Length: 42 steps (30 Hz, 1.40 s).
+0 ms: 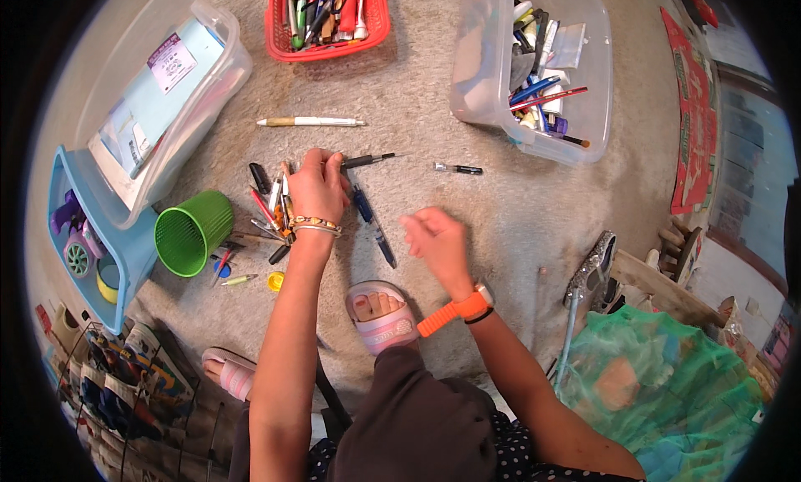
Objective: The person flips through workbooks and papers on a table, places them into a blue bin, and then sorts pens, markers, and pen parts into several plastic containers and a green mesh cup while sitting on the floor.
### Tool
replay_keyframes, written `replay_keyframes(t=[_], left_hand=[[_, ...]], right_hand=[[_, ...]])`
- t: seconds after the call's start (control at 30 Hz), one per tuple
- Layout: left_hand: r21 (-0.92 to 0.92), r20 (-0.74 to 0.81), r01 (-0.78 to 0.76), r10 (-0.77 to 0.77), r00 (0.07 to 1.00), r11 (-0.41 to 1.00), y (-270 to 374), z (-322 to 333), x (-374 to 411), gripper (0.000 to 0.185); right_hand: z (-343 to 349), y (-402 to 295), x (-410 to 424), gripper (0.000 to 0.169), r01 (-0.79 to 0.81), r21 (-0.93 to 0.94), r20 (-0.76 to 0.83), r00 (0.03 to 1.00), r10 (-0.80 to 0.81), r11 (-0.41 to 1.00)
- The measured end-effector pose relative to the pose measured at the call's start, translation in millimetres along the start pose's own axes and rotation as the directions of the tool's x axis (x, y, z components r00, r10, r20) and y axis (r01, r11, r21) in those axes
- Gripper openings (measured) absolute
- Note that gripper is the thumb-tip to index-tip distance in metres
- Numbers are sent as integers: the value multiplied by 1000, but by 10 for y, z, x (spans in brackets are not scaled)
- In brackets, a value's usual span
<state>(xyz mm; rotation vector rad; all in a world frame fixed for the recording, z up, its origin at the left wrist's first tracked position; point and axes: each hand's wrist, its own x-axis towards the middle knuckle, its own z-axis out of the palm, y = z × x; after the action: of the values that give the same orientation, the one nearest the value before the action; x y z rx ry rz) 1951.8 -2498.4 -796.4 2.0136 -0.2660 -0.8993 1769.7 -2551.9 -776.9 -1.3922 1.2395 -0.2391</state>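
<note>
My left hand (pixel 320 184) has its thumb and fingers closed on a dark pen part (pixel 369 160) with a thin tip pointing right. Below it, a blue pen (pixel 362 205) and another dark pen (pixel 383 245) lie end to end on the concrete floor. My right hand (pixel 436 241), slightly blurred, is over the floor right of these pens, fingers bent, with no object visible in it. Above lies a white and tan pen (pixel 310 122); to the right, a short clear and black pen piece (pixel 459 168). A pile of pens and markers (pixel 273 210) lies beside my left wrist.
A green mesh cup (pixel 194 233) lies on its side at left, near a blue bin (pixel 134 250) and a clear tub (pixel 219 75). A red basket (pixel 328 55) of pens stands at the top, another clear tub (pixel 557 145) of stationery at upper right. My sandalled foot (pixel 382 316) is below.
</note>
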Motion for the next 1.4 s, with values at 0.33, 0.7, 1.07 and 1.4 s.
replay_keyframes(t=[0.33, 0.7, 1.07, 1.4], left_hand=[[61, -88, -156, 161, 983, 986, -177, -2, 17, 13], [201, -204, -200, 241, 949, 959, -135, 101, -140, 12], [14, -49, -133, 133, 990, 991, 24, -122, -621, 18], [-132, 6, -226, 228, 974, 965, -141, -244, -1121, 15]], right_hand=[[396, -217, 8, 25, 271, -574, 238, 958, -159, 773], [130, -122, -86, 14, -236, 39, 154, 961, 228, 971], [104, -251, -70, 6, -270, 259, 161, 959, 234, 927], [86, -423, -91, 11, -364, 496, 265, 928, 262, 789]])
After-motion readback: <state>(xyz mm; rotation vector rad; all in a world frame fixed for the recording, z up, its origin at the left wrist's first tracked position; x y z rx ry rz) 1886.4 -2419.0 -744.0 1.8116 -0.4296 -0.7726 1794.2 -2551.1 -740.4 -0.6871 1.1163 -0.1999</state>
